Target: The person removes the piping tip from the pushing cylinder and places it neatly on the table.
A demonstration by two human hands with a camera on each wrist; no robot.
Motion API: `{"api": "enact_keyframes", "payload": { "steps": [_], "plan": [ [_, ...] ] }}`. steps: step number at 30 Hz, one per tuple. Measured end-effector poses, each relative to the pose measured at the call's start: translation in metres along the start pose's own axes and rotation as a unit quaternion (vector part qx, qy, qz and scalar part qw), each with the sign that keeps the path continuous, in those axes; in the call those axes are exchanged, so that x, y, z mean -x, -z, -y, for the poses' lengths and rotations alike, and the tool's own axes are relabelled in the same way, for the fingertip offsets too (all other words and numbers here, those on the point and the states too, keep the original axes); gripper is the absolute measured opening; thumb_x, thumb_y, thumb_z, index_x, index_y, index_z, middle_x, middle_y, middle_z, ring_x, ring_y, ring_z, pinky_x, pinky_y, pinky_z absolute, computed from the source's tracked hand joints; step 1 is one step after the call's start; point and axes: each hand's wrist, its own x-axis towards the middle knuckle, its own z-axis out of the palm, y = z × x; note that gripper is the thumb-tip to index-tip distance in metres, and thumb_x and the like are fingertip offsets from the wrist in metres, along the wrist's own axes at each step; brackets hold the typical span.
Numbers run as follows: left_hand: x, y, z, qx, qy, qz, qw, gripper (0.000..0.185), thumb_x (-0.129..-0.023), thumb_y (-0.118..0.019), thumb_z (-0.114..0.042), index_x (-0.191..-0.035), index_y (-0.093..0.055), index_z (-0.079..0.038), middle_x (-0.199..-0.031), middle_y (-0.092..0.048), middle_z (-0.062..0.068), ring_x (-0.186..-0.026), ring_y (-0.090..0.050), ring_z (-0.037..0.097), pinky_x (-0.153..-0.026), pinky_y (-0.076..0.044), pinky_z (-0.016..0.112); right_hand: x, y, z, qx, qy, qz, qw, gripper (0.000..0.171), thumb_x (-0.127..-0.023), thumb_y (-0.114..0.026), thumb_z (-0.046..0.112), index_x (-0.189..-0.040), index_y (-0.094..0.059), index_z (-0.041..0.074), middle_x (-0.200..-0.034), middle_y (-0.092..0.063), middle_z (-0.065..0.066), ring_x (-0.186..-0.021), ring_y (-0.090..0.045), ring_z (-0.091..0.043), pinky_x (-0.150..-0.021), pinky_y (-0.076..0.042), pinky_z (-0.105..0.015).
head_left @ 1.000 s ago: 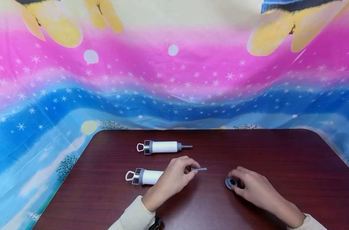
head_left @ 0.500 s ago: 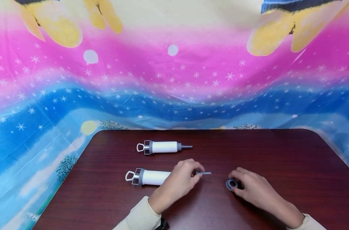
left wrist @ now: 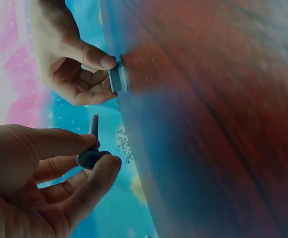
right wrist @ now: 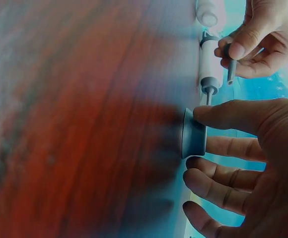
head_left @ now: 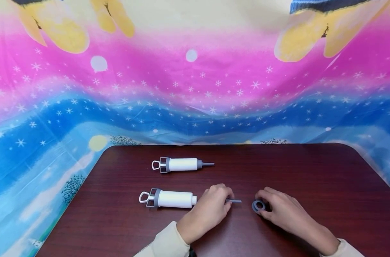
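Left hand has pulled the grey nozzle off the near syringe

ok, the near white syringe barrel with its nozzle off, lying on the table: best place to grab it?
Grip the white plastic syringe barrel around its smooth mid-section, coming from above. It lies flat, lengthwise left to right, so fingers can straddle it front and back. The grey finger flange and loop handle at its left end are uneven; the left hand is close to the open right end.
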Motion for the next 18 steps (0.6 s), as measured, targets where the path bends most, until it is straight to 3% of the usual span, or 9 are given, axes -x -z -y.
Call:
{"api": "enact_keyframes", "payload": {
  "steps": [8,15,18],
  "plan": [
    [-0.002,-0.009,-0.003,-0.029,-0.005,-0.005,0.9996,0.010,-0.088,-0.079,-0.003,-0.092,-0.076,-0.011,-0.085,-0.069,-0.002,-0.076,-0.067,0.009,-0.065,-0.053,0.022,-0.002,0.004,-0.002,-0.003,-0.026,0.022,0.999,0.036,-0.080,-0.091,0.024,-0.110,-0.071,0.024,-0.094,-0.060,0.016,-0.070,-0.045,0.003,-0.057,-0.037,-0.024],
    [-0.005,-0.013,-0.006,-0.012,0.013,0.024,0.9996,0.010,-0.089,-0.077,-0.002,-0.092,-0.075,-0.011,-0.084,-0.068,-0.003,-0.075,-0.065,0.006,-0.063,-0.051,0.019,-0.001,0.009,-0.002,-0.010,-0.032,0.023,0.999,0.037,-0.081,-0.090,0.025,-0.112,-0.071,0.023,-0.097,-0.063,0.014,-0.068,-0.044,0.004,-0.056,-0.037,-0.024],
    [-0.005,-0.014,-0.008,-0.022,0.000,0.012,0.9997,0.011,-0.086,-0.077,0.000,-0.090,-0.075,-0.010,-0.082,-0.067,-0.002,-0.075,-0.066,0.008,-0.062,-0.051,0.020,-0.001,0.010,-0.002,-0.012,-0.033,0.025,0.999,0.037,-0.082,-0.090,0.025,-0.113,-0.071,0.022,-0.098,-0.064,0.013,-0.068,-0.044,0.004,-0.056,-0.037,-0.024]
  ]
}}
